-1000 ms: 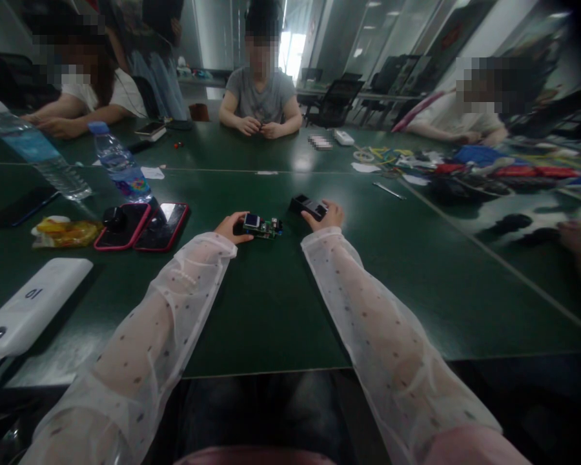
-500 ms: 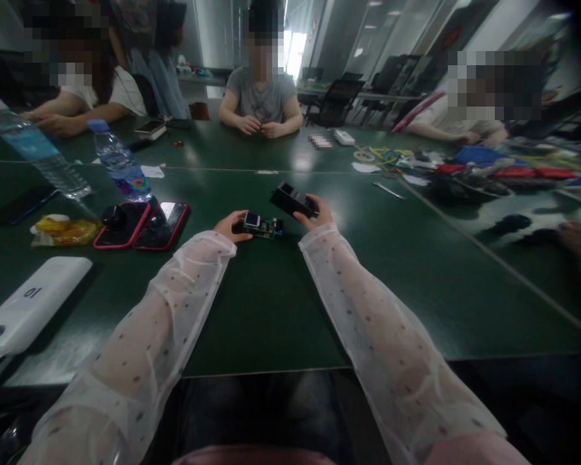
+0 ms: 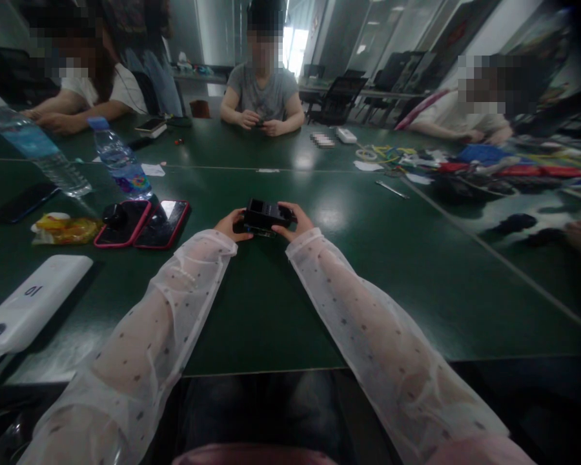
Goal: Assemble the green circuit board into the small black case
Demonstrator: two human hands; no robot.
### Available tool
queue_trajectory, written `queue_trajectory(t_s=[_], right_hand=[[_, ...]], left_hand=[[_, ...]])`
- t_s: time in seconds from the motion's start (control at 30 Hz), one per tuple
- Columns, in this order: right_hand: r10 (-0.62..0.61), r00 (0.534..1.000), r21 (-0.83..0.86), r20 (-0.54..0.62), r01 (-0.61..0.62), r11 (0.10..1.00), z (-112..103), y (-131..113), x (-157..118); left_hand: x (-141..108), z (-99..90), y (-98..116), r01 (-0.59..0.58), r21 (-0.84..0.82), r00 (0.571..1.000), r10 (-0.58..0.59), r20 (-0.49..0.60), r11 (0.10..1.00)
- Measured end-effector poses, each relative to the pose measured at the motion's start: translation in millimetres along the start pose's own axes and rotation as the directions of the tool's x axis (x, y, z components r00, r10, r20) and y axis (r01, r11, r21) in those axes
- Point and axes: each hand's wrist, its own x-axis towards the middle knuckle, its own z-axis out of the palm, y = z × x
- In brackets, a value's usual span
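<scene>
My right hand grips a black plastic housing by its right end, fingers behind and thumb in front. Directly beneath the housing, a green circuit board shows only as a thin lower edge; its small screen is hidden. The board's left end is in my left hand, with thumb and fingers closed round it. Both parts are above the green table, between my hands. Whether housing and board are fully joined cannot be seen.
Two phones, a yellow packet, a white power bank and water bottles stand or lie left. Tangled cables and a metal tool lie right. People sit across and at both sides.
My right hand has moved left with the black housing, which now covers the top of the circuit board. My left hand has stayed nearly still.
</scene>
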Motion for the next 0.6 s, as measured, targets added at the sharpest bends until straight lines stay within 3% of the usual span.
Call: queue_trajectory(t_s=[0.2, 0.33, 0.6], right_hand=[[-0.014, 0.998, -0.138, 0.058, 0.022, 0.99, 1.5, 1.0, -2.8], [0.012, 0.996, -0.203, 0.091, 0.007, 0.979, 1.1, 3.9, -3.8], [0.026, 0.991, -0.228, 0.128, 0.004, 0.974, 0.1, 3.8, -3.6]], left_hand=[[5.5, 1.1, -9.8, -0.109, 0.0, 0.994, 0.109, -0.004, 0.994], [5.0, -1.2, -14.4, -0.09, 0.094, 0.996, 0.091, -0.001, 0.992], [6.4, -4.0, -23.5, -0.108, 0.118, 0.994, 0.107, 0.015, 0.987]])
